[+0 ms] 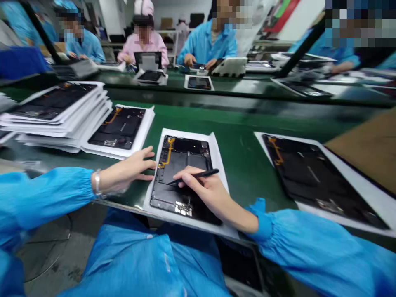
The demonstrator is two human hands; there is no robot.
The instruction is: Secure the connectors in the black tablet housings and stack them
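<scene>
I can pass along the green belt [244,173] between the central tablet [163,196] on its paper sheet and the right-hand tablet [309,173], up to the dark raised rail [216,99]. My left hand [126,171] has less room: a papered tablet [119,128] and a tall stack [55,107] sit just beyond it. My right hand [204,192], holding a black stylus [198,175], hangs over the central tablet.

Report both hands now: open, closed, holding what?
Left hand: open, fingers spread on the paper under a tablet.
Right hand: closed, holding a black pen, its tip on the tablet.
</scene>
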